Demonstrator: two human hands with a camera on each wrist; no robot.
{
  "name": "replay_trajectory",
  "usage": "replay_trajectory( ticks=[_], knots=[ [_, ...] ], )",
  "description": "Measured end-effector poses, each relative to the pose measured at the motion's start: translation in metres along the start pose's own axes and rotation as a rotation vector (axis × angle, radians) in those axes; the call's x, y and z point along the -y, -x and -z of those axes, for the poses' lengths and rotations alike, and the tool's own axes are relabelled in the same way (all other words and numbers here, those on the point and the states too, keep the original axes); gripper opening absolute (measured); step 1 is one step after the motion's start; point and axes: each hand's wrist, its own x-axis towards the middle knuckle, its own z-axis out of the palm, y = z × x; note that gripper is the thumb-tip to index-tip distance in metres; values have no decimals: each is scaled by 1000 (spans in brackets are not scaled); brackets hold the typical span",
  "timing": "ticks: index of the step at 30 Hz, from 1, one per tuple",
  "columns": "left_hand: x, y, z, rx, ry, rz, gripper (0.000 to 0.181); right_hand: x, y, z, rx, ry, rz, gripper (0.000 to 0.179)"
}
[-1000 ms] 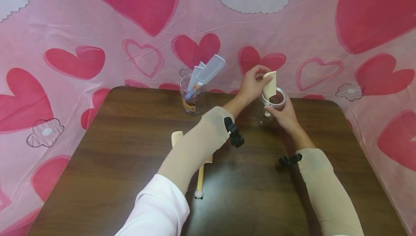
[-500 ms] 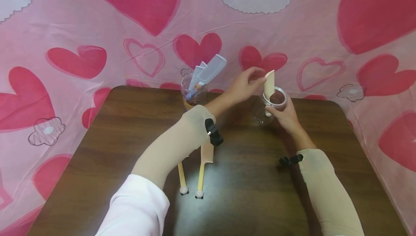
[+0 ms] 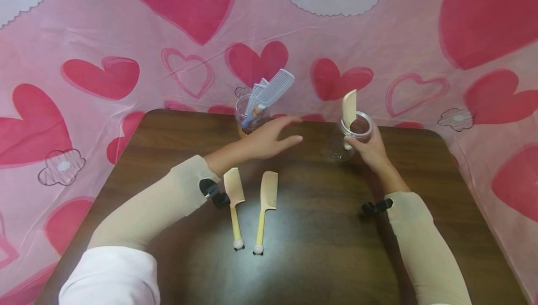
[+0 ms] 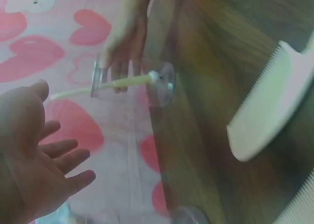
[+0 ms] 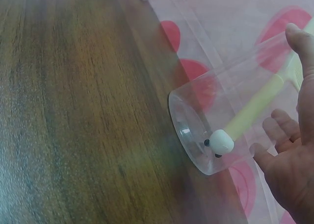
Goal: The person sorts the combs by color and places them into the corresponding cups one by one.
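Note:
My right hand (image 3: 371,146) grips a clear jar (image 5: 196,106) around its upper part at the right of the table. Inside that jar stands a cream comb (image 3: 349,109), handle down; its white animal-head end (image 5: 222,142) is near the jar's bottom. My left hand (image 3: 271,139), holding nothing, is over the table with its fingers spread, in front of the other clear jar. Below it lie two yellow-handled combs, a left comb (image 3: 234,186) and a right comb (image 3: 269,190), side by side on the wood.
A second clear jar (image 3: 239,109) with several blue combs (image 3: 275,88) leaning in it stands at the back of the brown table (image 3: 319,249). Behind the table's far edge hangs a pink heart-patterned cloth (image 3: 176,24).
My left hand has let go of the cream comb in the jar and moved left, its fingers spreading. The two combs on the table are now uncovered. My right hand keeps holding the jar.

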Motion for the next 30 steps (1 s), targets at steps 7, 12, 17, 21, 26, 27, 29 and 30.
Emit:
replay_trajectory(
  ticks=[7,12,17,21,26,27,29,30],
  knots=[
    [19,44,8,25,25,47,52,-9,-3,2,-6,-15,-19,75],
    [34,73,11,35,12,79,52,-26,-11,5,-14,-24,-20,77],
    [50,99,12,1,-44,183,52,-30,-11,6,-22,6,-22,79],
    [64,115,9,-23,-97,323,52,-30,-12,7,-23,4,-8,79],
    [72,128,1,36,-168,539,57,-31,-12,7,-20,-3,-11,80],
    [72,129,0,54,-181,582,60,-31,-12,7,-20,2,-13,80],
    [71,130,-3,84,-201,646,64,-31,-12,7,-22,5,-20,80],
    [71,130,-4,96,-215,670,66,-30,-12,6,-23,9,-21,80]
  ],
)
